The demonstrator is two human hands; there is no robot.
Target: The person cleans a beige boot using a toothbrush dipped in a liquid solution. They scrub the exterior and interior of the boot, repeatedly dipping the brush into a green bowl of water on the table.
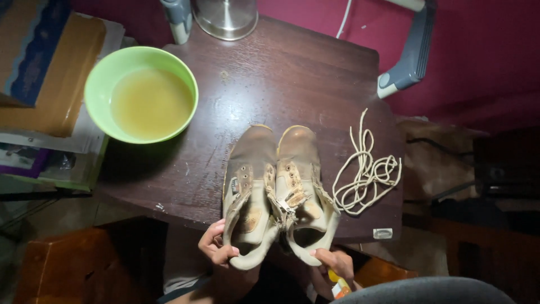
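Gripping the heel ends, the left hand (216,247) curls around the collar of the left boot (247,191), and the right hand (333,263) pinches the heel rim of the right boot (301,188). Both boots lie side by side, touching, with laces removed, their long axes running away from the hands, toes pointing up the dark wooden table (281,73). Just right of them lies the loose lace bundle (365,174). Farther left sits a green bowl (140,94) of yellowish liquid; beyond, a metal base (225,17) and red backdrop.
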